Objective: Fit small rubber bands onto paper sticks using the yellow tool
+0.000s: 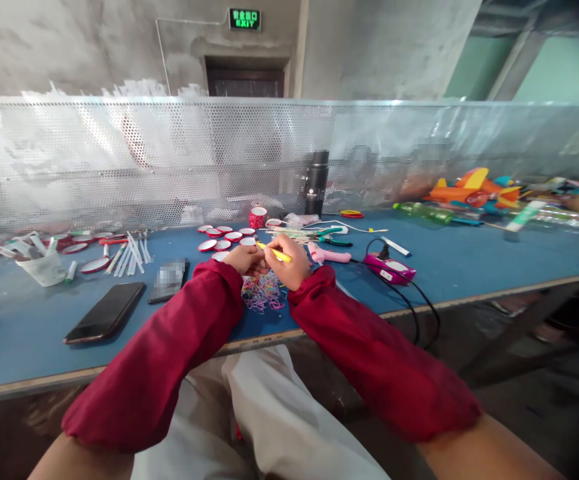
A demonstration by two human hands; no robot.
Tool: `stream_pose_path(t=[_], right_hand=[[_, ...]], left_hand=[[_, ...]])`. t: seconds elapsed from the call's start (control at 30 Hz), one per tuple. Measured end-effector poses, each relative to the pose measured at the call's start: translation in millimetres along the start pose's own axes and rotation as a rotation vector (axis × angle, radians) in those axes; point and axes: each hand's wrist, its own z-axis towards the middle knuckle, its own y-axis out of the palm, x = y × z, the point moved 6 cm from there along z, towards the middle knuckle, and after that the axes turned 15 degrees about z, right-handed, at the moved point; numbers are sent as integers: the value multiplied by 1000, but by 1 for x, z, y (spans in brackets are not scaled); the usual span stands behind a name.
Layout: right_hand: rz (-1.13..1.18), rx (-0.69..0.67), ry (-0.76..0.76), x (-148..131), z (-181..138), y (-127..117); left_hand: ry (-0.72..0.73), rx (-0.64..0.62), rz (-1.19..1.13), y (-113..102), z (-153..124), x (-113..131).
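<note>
- Right hand [292, 265]: fingers pinched around thin yellow plastic stick [275, 253].
- Left hand [243, 259]: curled at stick's 9 o'clock end; grip unclear.
- Tangled pastel loops pile [263, 293] at 6 o'clock, on blue table [469, 267].

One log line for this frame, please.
right hand: grips yellow stick | left hand: at its tip | loose coloured bands below | blue table

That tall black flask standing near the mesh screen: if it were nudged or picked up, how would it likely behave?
The black flask stands upright, tall and narrow, so a push near its top would probably tip it. Its round body suggests it would roll on the blue table once down. The smooth, rigid-looking wall might feel a little slippery.
</note>
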Motion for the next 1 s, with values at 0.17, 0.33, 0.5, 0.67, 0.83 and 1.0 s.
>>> stream_pose_path(t=[0.17, 0.33, 0.5, 0.67, 0.83, 1.0], right_hand=[[-9, 37, -3, -1, 0, -3], [-4, 0, -5, -3, 0, -1], [-5, 52, -15, -3, 0, -4], [-5, 16, -27, -3, 0, -1], [-11, 45, -20, -3, 0, -4], [0, 13, -33, -5, 0, -2]], left_hand=[[-1, 12, -7, 0, -1, 1], [-32, 22, 9, 0, -4, 3], [-18, 17, -8, 0, -5, 5], [-21, 12, -4, 1, -6, 5], [-28, 16, 9, 1, -5, 4], [-5, -9, -11, 0, 1, 1]])
